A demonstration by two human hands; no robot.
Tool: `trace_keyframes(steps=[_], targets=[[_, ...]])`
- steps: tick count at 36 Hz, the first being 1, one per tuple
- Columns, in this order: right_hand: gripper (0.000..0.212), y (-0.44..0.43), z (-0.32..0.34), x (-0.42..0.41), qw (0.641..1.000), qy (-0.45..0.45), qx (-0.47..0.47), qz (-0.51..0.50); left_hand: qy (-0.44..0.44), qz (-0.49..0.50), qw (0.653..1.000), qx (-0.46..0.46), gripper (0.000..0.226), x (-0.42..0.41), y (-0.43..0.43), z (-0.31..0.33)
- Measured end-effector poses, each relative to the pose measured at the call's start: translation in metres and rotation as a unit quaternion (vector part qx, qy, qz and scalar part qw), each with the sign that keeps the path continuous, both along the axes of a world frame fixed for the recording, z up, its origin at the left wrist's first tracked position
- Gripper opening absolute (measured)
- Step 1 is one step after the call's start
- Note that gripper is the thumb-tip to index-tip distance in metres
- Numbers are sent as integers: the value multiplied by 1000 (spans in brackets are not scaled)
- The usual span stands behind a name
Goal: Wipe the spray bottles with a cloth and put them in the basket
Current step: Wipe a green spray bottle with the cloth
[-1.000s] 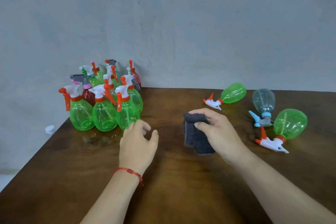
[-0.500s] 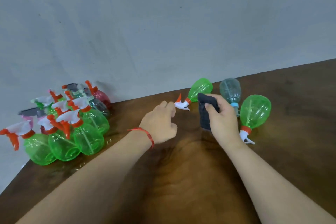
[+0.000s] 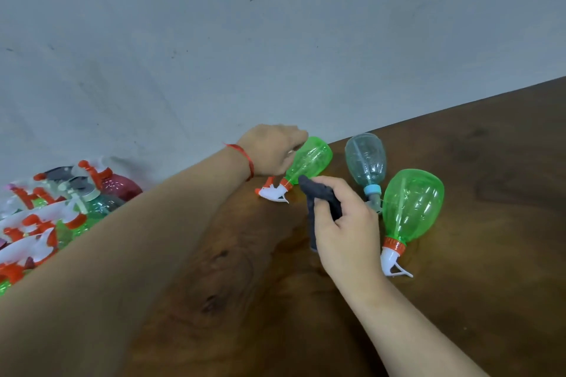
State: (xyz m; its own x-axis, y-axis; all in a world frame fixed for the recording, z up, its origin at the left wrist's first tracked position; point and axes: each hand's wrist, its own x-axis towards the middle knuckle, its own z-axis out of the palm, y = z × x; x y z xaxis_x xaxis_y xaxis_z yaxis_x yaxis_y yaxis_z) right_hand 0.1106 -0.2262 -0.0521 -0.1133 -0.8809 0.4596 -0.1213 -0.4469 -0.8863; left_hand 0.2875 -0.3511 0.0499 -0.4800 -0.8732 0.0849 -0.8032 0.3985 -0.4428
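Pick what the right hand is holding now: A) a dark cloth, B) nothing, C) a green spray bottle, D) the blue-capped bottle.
A: the right hand has its fingers curled round the dark cloth and nothing else.

A dark brown wooden surface (image 3: 459,269) with visible grain meets a plain grey wall (image 3: 275,40) behind it.

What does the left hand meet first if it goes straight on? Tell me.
The clear green plastic spray bottle lying nearest the wall: the left hand points straight at its body, seemingly at its surface, though contact is unclear.
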Motion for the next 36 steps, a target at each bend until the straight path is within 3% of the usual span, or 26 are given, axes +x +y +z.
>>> trace_keyframes(steps=[3, 4, 6, 8, 11, 16, 21, 25, 29, 33, 36], targets=[[32, 1, 0, 0, 1000, 13, -12, -1, -192, -38, 980, 34, 97, -4, -31, 4], [32, 0, 0, 0, 1000, 17, -14, 0, -248, -44, 968, 20, 109, -8, -36, 5], [33, 0, 0, -1, 999, 31, -19, -5, -341, -82, 937, 1, 106, -17, -43, 2], [34, 1, 1, -2, 998, 51, -41, -22, -395, -138, 908, 0, 101, -21, -53, -8], [35, 2, -1, -4, 996, 63, -61, -25, -439, -136, 888, 13, 91, -21, -56, -9], [36, -1, -4, -4, 997, 60, -49, 0, -376, -73, 921, 73, 71, -1, -44, 8], [36, 0, -2, -6, 998, 56, -35, 21, -214, 149, 944, 204, 79, 40, -10, 23], [35, 4, 2, -4, 997, 55, -26, 41, -64, 268, 929, 249, 73, 73, 39, 21], [33, 11, 2, -2, 996, 59, -30, 58, 10, 349, 910, 224, 84, 95, 87, 2], [33, 24, 2, 2, 994, 82, -29, 72, 92, 433, 868, 227, 66, 128, 128, -16], [33, 35, 3, 6, 991, 97, -27, 89, 236, 407, 857, 211, 104, 126, 165, -5]])
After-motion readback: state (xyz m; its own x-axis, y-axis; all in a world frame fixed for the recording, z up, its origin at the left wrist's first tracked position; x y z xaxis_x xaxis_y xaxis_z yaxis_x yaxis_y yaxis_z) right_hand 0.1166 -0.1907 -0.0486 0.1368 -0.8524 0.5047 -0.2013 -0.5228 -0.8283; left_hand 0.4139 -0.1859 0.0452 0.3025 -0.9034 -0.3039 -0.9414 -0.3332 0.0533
